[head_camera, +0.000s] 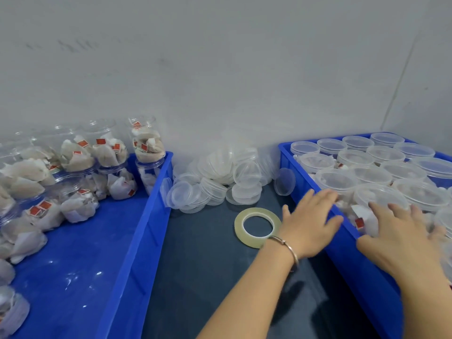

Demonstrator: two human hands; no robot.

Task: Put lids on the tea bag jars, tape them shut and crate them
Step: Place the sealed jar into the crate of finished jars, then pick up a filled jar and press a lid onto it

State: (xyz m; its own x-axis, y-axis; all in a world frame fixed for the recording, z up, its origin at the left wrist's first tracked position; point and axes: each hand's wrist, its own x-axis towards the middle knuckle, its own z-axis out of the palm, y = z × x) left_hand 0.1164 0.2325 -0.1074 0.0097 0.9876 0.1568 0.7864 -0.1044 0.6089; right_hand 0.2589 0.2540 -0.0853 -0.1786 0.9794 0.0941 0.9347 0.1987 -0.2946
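Several open clear jars of tea bags stand stacked in the blue crate on the left. A pile of clear lids lies between the crates, with a roll of clear tape in front of it. The blue crate on the right holds several lidded jars. My left hand, wearing a bracelet, reaches over that crate's near rim with straight fingers. My right hand lies spread over a lidded jar at the crate's front, touching it.
A dark table top runs between the two crates. A pale wall stands close behind everything. One lid leans against the right crate's outer wall. Loose tea bags lie on the left crate's floor.
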